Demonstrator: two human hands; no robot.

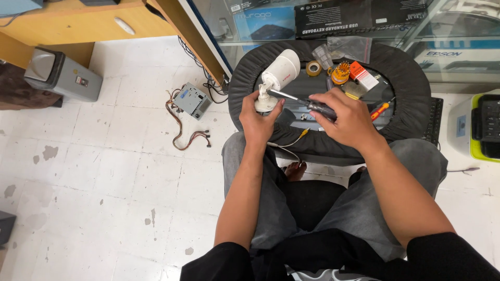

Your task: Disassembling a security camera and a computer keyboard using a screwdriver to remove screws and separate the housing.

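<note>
- Head view: the person sits and looks down at their lap, where a round black cushion (411,83) serves as the worktop.
- The left hand (259,120) is closed around the round white base of a small white camera (278,73). Its grip is clenched on that base.
- The camera is a short white tube with a rounded body. It sits above the left hand, at the near left part of the cushion.
- The long side of the camera runs up and to the right in the picture, tilted away from the person. Its base end is low by the fingers and its far end is high.
- The right hand (348,118) is wrapped around the dark handle of a screwdriver (299,100). Its grip is clenched on the handle.
- The screwdriver lies almost flat. Its shiny metal shaft points left and a little up, and the tip meets the camera just above the base.
- A thin yellow and white wire (291,143) hangs down below the hands, over the grey trousers.
- In the dip of the cushion, beyond the right hand, lie a roll of tape (313,68), an orange box (363,76) and a second screwdriver with an orange handle (380,110).
- On the white tiled floor (104,171) to the left lies a small grey metal box with loose wires (191,101).
- A grey bin (62,75) stands further left by a wooden desk (78,23).
</note>
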